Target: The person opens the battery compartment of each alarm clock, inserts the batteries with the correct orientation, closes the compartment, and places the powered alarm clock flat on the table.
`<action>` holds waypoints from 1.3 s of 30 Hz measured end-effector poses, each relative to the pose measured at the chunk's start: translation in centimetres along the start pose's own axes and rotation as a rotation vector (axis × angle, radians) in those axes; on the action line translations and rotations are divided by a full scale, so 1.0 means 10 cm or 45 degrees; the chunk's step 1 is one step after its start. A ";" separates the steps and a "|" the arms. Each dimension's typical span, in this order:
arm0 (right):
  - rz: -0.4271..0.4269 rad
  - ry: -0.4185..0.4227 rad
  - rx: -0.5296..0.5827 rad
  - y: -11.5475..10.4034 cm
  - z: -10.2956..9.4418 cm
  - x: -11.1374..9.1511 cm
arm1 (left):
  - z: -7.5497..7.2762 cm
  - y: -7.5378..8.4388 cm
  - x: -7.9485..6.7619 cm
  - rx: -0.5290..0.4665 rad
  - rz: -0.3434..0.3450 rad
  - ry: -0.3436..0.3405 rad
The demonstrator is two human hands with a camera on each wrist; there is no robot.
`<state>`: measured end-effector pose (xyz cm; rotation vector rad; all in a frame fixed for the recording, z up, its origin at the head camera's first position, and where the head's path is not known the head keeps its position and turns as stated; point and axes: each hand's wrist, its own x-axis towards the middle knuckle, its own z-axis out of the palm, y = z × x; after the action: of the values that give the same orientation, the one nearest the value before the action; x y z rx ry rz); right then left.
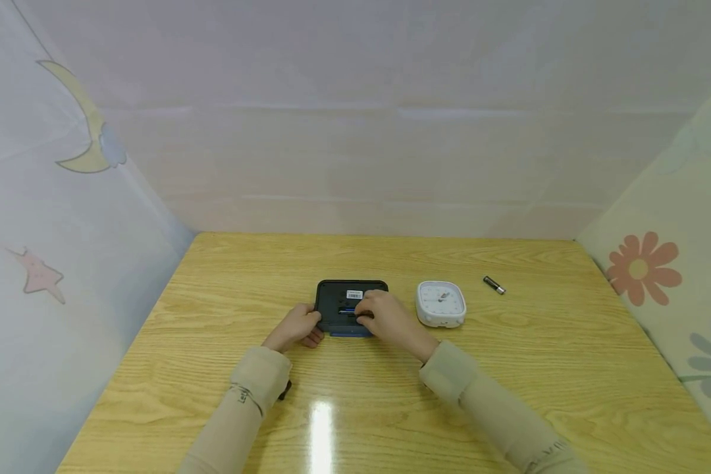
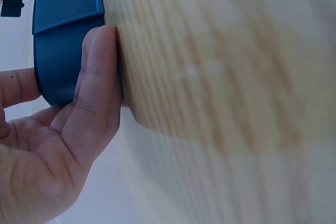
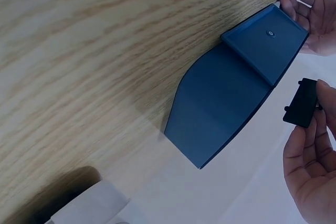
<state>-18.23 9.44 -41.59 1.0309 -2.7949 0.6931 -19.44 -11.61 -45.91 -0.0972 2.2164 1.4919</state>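
Black case (image 1: 334, 303) sits on the wood table (image 1: 225, 270), mid-table, back side up, with a white label (image 1: 354, 294) near its far edge. Slot in the back shows something blue (image 1: 346, 311), looks like a battery, too small to be sure. Blue strip (image 1: 351, 334) along the near edge.

Left hand (image 1: 299, 324): clamped on the case's near-left corner, fingers against the side. Right hand (image 1: 391, 317): over the right half of the case, thumb and fingers pinching a small black cover (image 3: 303, 102) with little tabs on its edges. Right wrist view has the cover clear of the case, gap between. Hands are apart from each other, both working at the same case.

White clock (image 1: 441, 303) just right of the right hand, dial up. Loose battery (image 1: 494, 285) lies past it, well apart from the case. Pale cloth (image 1: 367, 171) behind, printed moon (image 1: 83, 122) left, red flower (image 1: 642, 268) right.
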 end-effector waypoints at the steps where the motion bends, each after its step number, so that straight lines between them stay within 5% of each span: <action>1: -0.002 0.004 -0.004 0.00 0.01 0.01 | 0.00 0.00 0.00 0.001 0.000 0.002; 39: 0.064 0.001 -0.010 0.12 0.26 0.26 | 0.02 0.01 -0.01 0.017 -0.003 -0.017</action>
<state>-20.83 7.57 -43.75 0.9617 -2.8299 0.6876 -19.35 -11.46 -45.88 -0.0851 2.2149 1.4721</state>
